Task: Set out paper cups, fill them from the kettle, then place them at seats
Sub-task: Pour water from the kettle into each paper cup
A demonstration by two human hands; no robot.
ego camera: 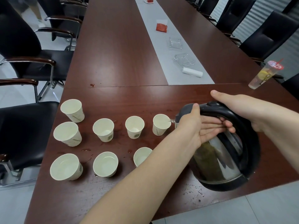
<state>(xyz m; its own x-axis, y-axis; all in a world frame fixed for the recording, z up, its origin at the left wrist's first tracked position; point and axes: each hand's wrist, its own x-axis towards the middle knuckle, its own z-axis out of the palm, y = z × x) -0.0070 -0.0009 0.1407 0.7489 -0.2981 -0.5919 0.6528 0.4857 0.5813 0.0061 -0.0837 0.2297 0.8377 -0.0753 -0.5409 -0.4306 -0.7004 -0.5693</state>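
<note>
1. Kettle (215,159) tilted over table's (113,54) near right part, close to near edge; right hand (246,110) wrapped rnd its handle.
2. Left hand (194,128): fingers straight, flat vs kettle's side, thumb on lid.
3. Spout pours water into right-end cup (160,126) of mid row.
4. Seven other paper cups (105,164) upright to its left, twd left edge.
5. Lidded drink cup (263,75) at right edge, farther back.

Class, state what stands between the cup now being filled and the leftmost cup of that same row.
Head view: two paper cups, the second cup and third cup, stand between the leftmost cup and the cup being filled.
</note>
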